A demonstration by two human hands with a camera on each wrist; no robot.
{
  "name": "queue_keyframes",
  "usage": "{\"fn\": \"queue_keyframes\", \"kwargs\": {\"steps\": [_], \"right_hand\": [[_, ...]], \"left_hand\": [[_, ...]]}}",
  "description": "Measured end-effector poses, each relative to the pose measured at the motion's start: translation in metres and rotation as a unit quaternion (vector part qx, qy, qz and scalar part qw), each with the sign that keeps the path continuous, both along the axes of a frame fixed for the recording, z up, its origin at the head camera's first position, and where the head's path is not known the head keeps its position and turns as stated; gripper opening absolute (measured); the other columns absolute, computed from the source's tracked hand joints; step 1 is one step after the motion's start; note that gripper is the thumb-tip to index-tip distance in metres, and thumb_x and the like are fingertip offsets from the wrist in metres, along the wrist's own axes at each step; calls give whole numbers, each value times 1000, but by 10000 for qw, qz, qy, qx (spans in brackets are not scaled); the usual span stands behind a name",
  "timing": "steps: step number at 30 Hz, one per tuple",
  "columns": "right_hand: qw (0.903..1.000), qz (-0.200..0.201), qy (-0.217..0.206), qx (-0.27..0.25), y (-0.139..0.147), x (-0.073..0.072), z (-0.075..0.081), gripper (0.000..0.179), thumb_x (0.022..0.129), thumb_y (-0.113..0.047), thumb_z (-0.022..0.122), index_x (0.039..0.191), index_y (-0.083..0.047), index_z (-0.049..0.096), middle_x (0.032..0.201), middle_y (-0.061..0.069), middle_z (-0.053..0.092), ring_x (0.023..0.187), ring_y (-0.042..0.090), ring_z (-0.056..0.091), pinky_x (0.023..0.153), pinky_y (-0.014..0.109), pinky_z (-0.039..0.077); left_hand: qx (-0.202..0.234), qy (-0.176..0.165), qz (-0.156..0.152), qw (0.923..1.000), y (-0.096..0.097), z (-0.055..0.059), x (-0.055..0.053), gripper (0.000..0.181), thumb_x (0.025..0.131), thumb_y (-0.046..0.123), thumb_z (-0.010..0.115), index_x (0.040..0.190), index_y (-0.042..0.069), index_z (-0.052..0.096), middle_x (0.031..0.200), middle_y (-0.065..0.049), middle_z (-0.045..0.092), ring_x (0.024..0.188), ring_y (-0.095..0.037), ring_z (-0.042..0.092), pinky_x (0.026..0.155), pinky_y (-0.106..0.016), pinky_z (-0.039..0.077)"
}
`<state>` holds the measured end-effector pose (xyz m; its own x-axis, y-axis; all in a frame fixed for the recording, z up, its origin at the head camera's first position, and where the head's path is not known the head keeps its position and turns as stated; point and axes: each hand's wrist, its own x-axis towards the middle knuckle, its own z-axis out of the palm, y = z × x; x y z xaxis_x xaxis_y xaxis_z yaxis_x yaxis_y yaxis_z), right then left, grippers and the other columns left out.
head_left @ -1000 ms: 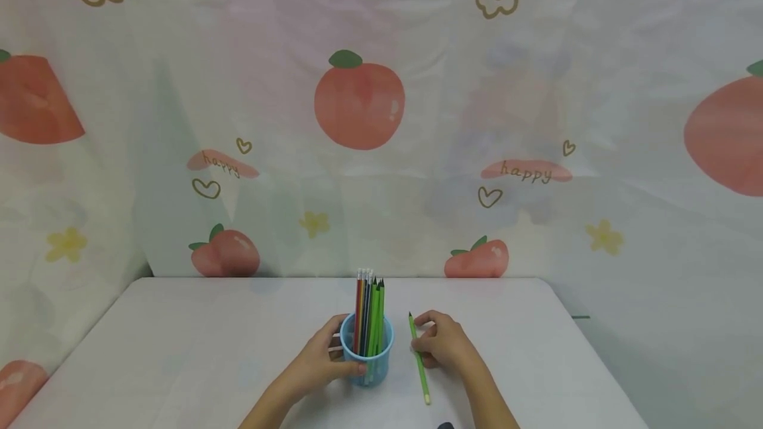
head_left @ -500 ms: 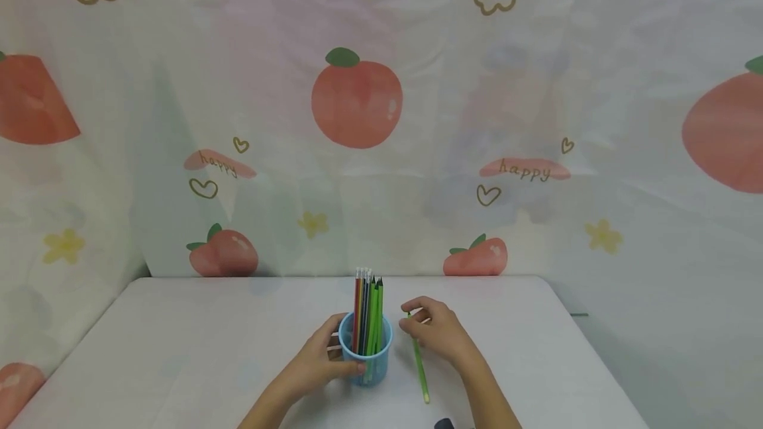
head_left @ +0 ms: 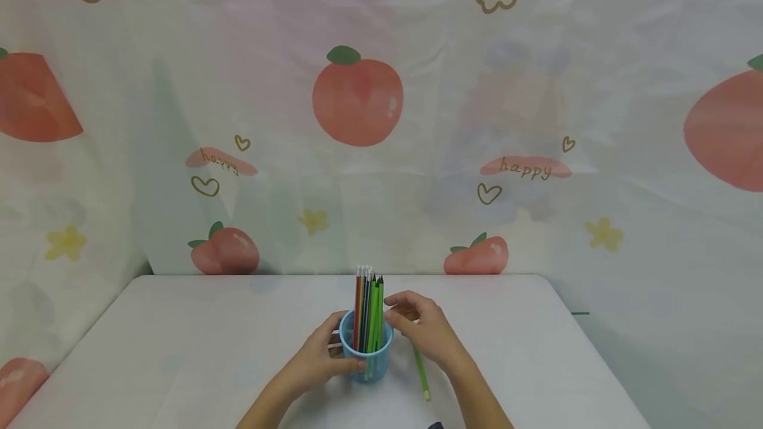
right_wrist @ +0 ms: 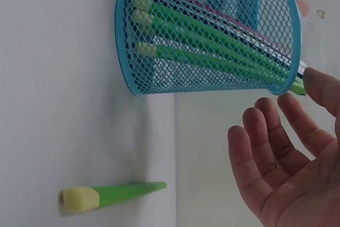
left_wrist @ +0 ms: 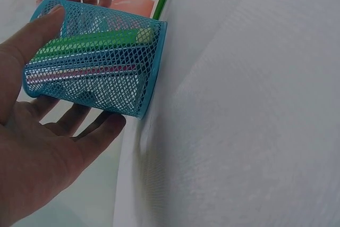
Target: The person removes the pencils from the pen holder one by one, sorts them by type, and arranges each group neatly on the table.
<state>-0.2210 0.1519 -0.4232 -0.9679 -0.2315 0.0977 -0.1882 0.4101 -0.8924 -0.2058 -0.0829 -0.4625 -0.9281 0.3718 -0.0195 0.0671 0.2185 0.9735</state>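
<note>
A light-blue mesh pencil cup [head_left: 377, 371] stands upright on the table, holding several pencils, green ones [head_left: 375, 310] with black tips up and striped ones [head_left: 360, 303] with white ends up. My left hand [head_left: 316, 359] grips the cup from the left, thumb on the near side and fingers behind. At the cup's right rim is my right hand [head_left: 426, 330], its fingers loosely bent and thumb close to the green pencils. Nothing shows between those fingers in the right wrist view. One loose green pencil [head_left: 421, 369] lies right of the cup, its far part hidden beneath my right hand.
The white table [head_left: 208, 349] reaches back to a fruit-printed curtain [head_left: 405, 204], which also hangs at both sides. A small dark object [head_left: 436, 426] pokes in at the bottom edge, beside my right forearm.
My right hand has moved from the loose green pencil, past its tip, leftward to the cup's rim. That pencil stays where it lay. My left hand keeps its grip on the cup.
</note>
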Motion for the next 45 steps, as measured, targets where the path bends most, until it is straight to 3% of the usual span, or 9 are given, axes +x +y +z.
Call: {"fn": "queue_keyframes", "kwargs": {"steps": [17, 23, 32, 45], "right_hand": [[9999, -14, 162, 54, -7, -1, -8, 28, 96, -34, 67, 119, -18, 67, 111, 0, 69, 100, 18, 63, 86, 35, 56], [9997, 24, 240, 30, -10, -2, -7, 21, 95, -33, 68, 109, -17, 68, 103, -2, 70, 97, 17, 63, 86, 35, 54], [9977, -484, 429, 187, -20, -1, -15, 18, 91, -32, 73, 101, -18, 66, 100, -4, 69, 95, 14, 62, 87, 36, 54], [9971, -653, 385, -122, -22, 1, -10, 19, 92, -33, 71, 103, -18, 66, 107, -1, 68, 108, 20, 62, 89, 39, 57]], "left_hand": [[-57, 70, 12, 10000, 1, 1, -1, 85, 75, 20, 88, 146, 13, 42, 143, -13, 52, 129, -40, 52, 108, -53, 46], [-69, 44, 52, 10000, 1, 1, -1, 85, 76, 21, 88, 146, 14, 41, 144, -13, 51, 130, -41, 52, 108, -54, 45], [59, 73, -66, 9999, 0, 0, -1, 85, 76, 20, 87, 147, 12, 40, 144, -14, 51, 129, -39, 53, 108, -52, 46], [66, 83, -82, 9999, -1, -1, -2, 85, 77, 21, 87, 147, 13, 40, 144, -14, 51, 130, -40, 52, 109, -52, 45]]}}
